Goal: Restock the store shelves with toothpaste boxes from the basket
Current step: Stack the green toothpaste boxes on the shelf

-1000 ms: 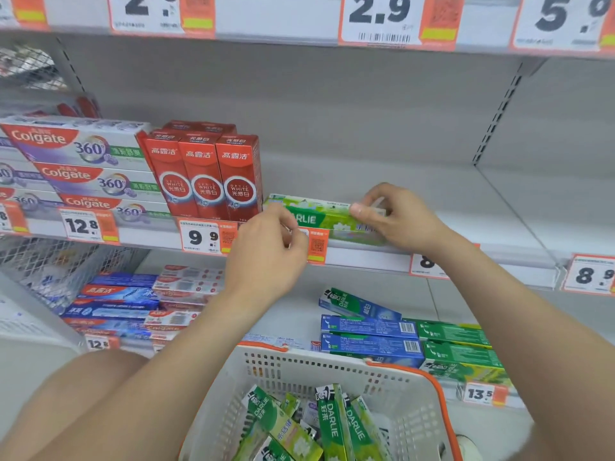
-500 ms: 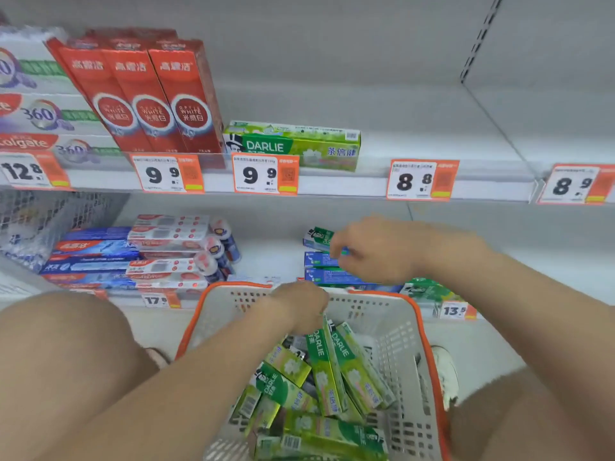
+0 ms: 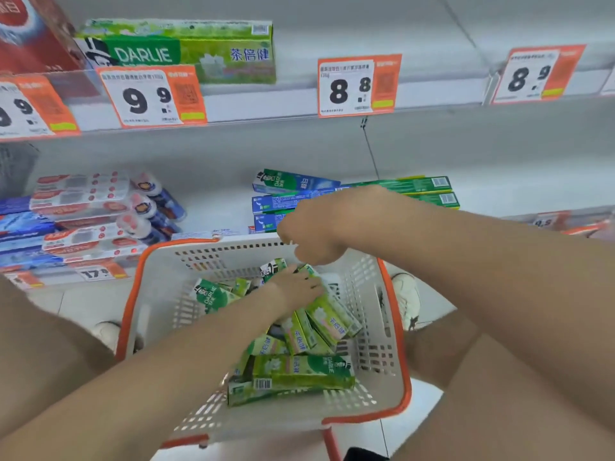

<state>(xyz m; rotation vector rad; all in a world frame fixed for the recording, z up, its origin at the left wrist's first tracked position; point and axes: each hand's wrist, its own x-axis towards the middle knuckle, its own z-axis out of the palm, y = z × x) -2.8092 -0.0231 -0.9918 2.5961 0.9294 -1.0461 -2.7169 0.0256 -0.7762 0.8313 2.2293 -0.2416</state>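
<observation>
The white, orange-rimmed basket (image 3: 156, 314) sits at six o'clock between the person's legs, loosely heaped with green Darlie toothpaste boxes (image 3: 299, 372). The left hand (image 3: 294, 289) lies fingers-forward on the pile's twelve o'clock end; blur hides whether it has closed on a box. The right hand (image 3: 316, 232) hangs loosely curled over the far rim, seemingly holding nothing.

The boxes cross at odd angles, so pulling one free could drag its neighbours over the wall or crush a corner.

One shelved Darlie box (image 3: 186, 51) lies at eleven o'clock on the white upper shelf (image 3: 366, 31), above a 9.9 price tag (image 3: 149, 94). Pale floor tiles (image 3: 429, 410) lie beneath.
</observation>
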